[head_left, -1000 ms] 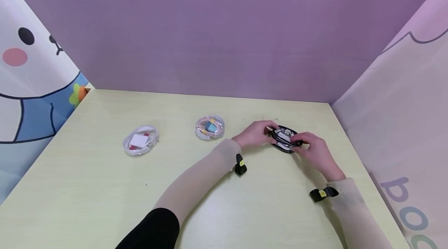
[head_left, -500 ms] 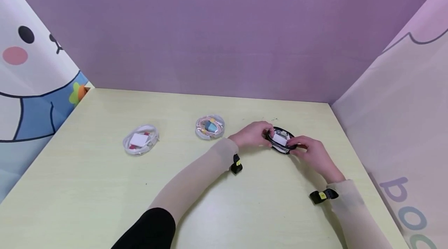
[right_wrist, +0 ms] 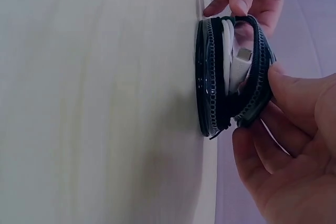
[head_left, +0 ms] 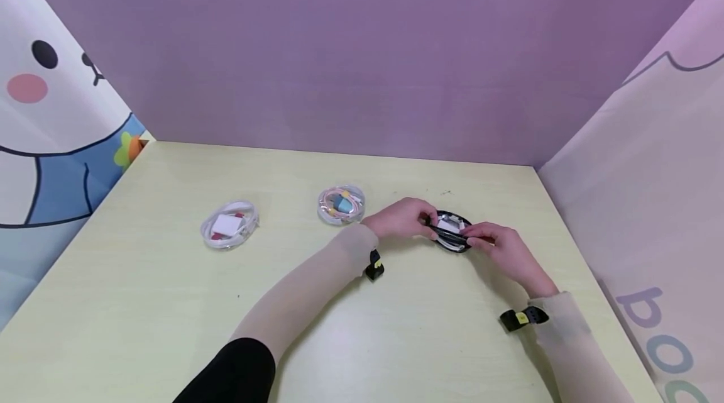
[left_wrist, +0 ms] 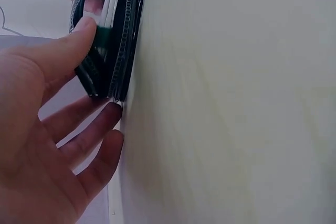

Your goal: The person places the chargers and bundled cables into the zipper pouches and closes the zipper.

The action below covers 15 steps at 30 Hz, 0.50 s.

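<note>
A small round zippered case [head_left: 450,244] with black edging lies on the table at the right of the head view, its zipper undone and lid partly raised. Inside sit a coiled white cable [right_wrist: 226,51] with a white plug end [right_wrist: 241,64] and a white block [head_left: 449,224]. My left hand [head_left: 403,219] grips the case's left side, thumb at the lid's edge and other fingers around its side. On the opposite side, my right hand [head_left: 506,252] pinches the raised lid [right_wrist: 257,93] between thumb and fingers. The case's far interior is hidden.
Two clear round pouches lie to the left on the pale table [head_left: 317,327]: one with a white cable and white block [head_left: 227,226], one with a pink cable and blue block [head_left: 342,204]. A purple panel [head_left: 339,57] stands behind, printed panels at both sides.
The case has shifted slightly left and towards me, with both hands following. Its black-edged lid has been pulled down towards the near side, over part of the contents.
</note>
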Available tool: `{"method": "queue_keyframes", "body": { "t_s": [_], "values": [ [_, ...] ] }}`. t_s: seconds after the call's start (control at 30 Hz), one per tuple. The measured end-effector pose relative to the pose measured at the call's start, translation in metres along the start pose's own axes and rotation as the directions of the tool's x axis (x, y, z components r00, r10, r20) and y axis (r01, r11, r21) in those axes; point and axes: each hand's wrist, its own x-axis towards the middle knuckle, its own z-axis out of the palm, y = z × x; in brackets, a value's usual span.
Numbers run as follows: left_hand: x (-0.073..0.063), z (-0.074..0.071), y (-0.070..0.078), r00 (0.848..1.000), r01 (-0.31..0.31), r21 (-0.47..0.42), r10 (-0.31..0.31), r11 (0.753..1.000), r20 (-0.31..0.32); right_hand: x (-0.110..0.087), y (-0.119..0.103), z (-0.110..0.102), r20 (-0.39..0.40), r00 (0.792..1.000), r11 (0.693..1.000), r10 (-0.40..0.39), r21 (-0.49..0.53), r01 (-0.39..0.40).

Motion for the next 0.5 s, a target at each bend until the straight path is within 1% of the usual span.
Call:
{"method": "queue_keyframes", "body": {
  "t_s": [0.1,0.3,0.43,0.5],
  "values": [
    [-0.003,-0.002,0.0,1.0,-0.021,0.026,0.02,0.999,0.015,-0.001,-0.004,0.0,0.043,0.999,1.0,0.007,0.028,-0.008],
    [-0.009,-0.005,-0.001,0.997,-0.036,0.096,0.029,0.995,0.066,-0.003,-0.012,0.003,0.106,0.994,0.997,-0.02,0.073,0.012],
    [-0.015,-0.008,0.0,0.993,-0.07,0.131,0.057,0.989,0.102,-0.004,-0.015,0.007,0.111,0.992,0.995,-0.055,0.084,0.046],
    [-0.018,-0.009,0.0,0.991,-0.089,0.136,0.073,0.987,0.116,-0.004,-0.016,0.011,0.093,0.993,0.996,-0.078,0.057,0.073]
  ]
}}
